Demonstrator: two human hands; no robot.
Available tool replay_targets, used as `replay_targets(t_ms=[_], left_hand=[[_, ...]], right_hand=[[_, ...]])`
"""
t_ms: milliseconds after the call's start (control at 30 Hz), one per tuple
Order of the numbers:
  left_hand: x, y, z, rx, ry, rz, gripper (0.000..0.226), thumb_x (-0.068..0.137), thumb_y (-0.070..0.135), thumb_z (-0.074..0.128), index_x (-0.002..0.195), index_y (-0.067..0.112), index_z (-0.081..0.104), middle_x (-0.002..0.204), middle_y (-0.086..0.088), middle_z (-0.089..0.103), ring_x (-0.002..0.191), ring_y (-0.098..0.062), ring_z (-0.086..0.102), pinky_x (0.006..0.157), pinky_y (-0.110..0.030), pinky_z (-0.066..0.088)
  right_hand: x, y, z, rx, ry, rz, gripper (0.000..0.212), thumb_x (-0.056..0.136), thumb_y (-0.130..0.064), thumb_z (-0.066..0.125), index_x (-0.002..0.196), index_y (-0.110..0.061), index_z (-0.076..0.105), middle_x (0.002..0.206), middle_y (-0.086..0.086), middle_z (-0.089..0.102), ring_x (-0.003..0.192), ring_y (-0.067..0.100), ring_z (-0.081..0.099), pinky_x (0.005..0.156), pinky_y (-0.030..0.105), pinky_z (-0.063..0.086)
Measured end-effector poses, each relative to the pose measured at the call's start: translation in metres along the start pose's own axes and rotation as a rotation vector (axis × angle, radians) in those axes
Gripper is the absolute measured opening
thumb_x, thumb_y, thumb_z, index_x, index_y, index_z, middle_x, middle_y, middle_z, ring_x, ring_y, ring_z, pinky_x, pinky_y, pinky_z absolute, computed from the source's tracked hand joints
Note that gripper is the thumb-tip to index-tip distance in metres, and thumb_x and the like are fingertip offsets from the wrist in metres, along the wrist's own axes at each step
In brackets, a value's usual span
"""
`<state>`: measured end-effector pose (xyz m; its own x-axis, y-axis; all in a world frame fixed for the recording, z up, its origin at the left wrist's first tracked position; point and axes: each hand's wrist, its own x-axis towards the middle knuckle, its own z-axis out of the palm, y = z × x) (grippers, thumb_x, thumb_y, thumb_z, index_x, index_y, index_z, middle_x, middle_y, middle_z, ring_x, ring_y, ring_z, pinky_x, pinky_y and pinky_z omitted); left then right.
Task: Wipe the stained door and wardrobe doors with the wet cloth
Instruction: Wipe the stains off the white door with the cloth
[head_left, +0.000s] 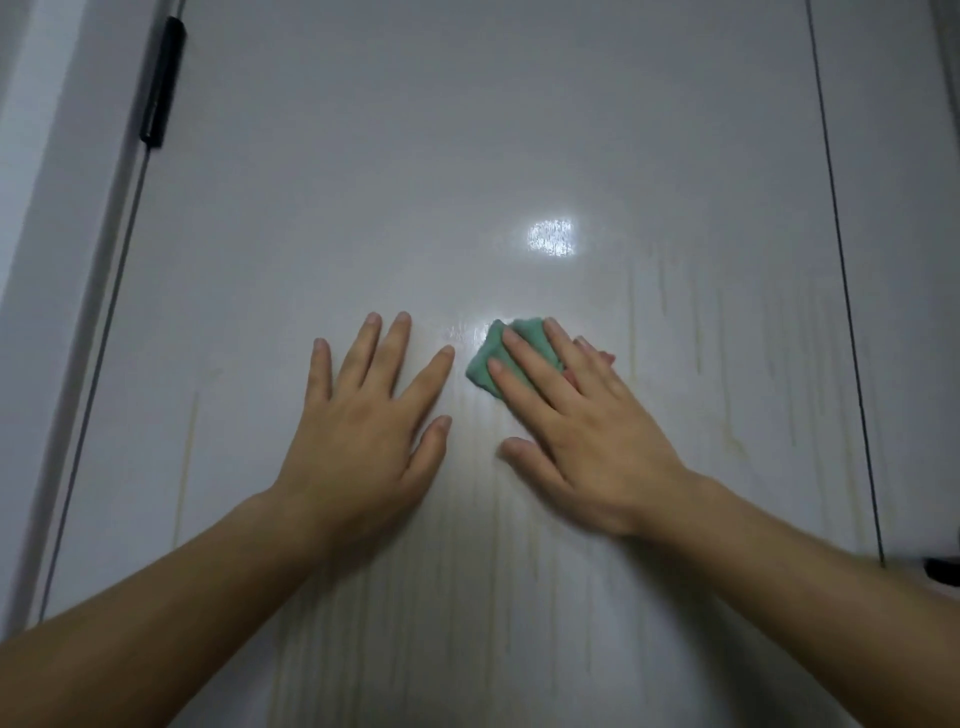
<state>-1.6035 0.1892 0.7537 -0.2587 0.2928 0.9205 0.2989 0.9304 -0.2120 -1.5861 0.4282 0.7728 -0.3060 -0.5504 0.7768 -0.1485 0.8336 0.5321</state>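
Door (493, 130) bare above; hinge (163, 83) juts upper left

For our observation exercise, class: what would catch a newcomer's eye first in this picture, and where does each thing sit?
The green cloth stands out most, pressed to the pale door under the right hand near the middle. Just left of it the left hand lies flat, fingers spread. A bright glare patch shines above the cloth, and yellowish streaks run down the door's lower part.

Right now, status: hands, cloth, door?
Left hand flat on white door. Right hand presses green cloth against it. Yellowish drip streaks right of cloth. Nothing blocking.
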Motion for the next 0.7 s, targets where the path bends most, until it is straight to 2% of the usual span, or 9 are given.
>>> replay_targets(t_ms=[67,267,333,433,500,633,700], left_hand=[[-0.001,0.003,-0.001,0.004,-0.001,-0.007,0.066,0.101,0.055,0.017,0.162,0.031,0.023,0.172,-0.013,0.010,0.159,-0.033,0.003,0.125,-0.062,0.006],[0.005,0.015,0.002,0.011,0.027,0.062,0.065,0.102,0.050,0.023,0.160,0.023,0.032,0.170,-0.012,0.017,0.159,-0.029,0.010,0.127,-0.057,0.009],[0.012,0.023,0.003,-0.003,0.036,0.104,0.064,0.102,0.049,0.024,0.161,0.022,0.030,0.171,-0.010,0.016,0.159,-0.028,0.010,0.127,-0.055,0.010],[0.022,0.036,0.005,-0.010,0.035,0.157,0.065,0.102,0.047,0.027,0.161,0.022,0.029,0.171,-0.009,0.017,0.159,-0.028,0.011,0.127,-0.055,0.012],[0.025,0.043,0.008,0.003,0.029,0.172,0.065,0.101,0.048,0.027,0.161,0.023,0.030,0.171,-0.009,0.018,0.159,-0.028,0.011,0.127,-0.057,0.012],[0.025,0.054,0.011,0.011,0.025,0.130,0.066,0.100,0.050,0.024,0.161,0.024,0.030,0.171,-0.011,0.017,0.159,-0.031,0.009,0.126,-0.061,0.010],[0.026,0.059,0.012,0.019,0.029,0.112,0.066,0.100,0.050,0.024,0.161,0.024,0.031,0.170,-0.013,0.019,0.158,-0.034,0.011,0.125,-0.062,0.011]], right_hand=[[0.003,0.020,-0.002,-0.016,-0.019,-0.011,0.068,0.104,-0.059,0.019,0.163,-0.029,0.005,0.171,-0.006,-0.005,0.157,0.022,-0.014,0.127,0.041,-0.006],[0.066,0.076,-0.028,0.084,0.073,0.302,0.067,0.104,-0.056,0.014,0.163,-0.027,0.000,0.171,-0.004,-0.008,0.156,0.024,-0.015,0.127,0.047,-0.005],[0.050,0.061,-0.023,0.091,0.073,0.281,0.068,0.105,-0.056,0.015,0.163,-0.026,-0.003,0.170,-0.004,-0.012,0.155,0.023,-0.019,0.126,0.044,-0.009],[-0.001,0.038,-0.011,0.050,0.026,0.124,0.068,0.105,-0.058,0.017,0.163,-0.029,-0.003,0.169,-0.008,-0.014,0.154,0.017,-0.023,0.126,0.038,-0.012],[-0.009,0.058,-0.012,0.025,-0.015,0.084,0.068,0.103,-0.060,0.014,0.163,-0.030,-0.001,0.170,-0.010,-0.012,0.155,0.017,-0.020,0.126,0.039,-0.009],[0.036,0.109,-0.032,0.063,0.052,0.346,0.071,0.101,-0.058,0.012,0.163,-0.027,0.002,0.171,-0.003,-0.007,0.157,0.025,-0.012,0.127,0.045,-0.005],[0.037,0.103,-0.030,0.106,0.082,0.400,0.071,0.101,-0.058,0.013,0.163,-0.026,0.000,0.171,-0.002,-0.009,0.156,0.025,-0.015,0.127,0.045,-0.007]])
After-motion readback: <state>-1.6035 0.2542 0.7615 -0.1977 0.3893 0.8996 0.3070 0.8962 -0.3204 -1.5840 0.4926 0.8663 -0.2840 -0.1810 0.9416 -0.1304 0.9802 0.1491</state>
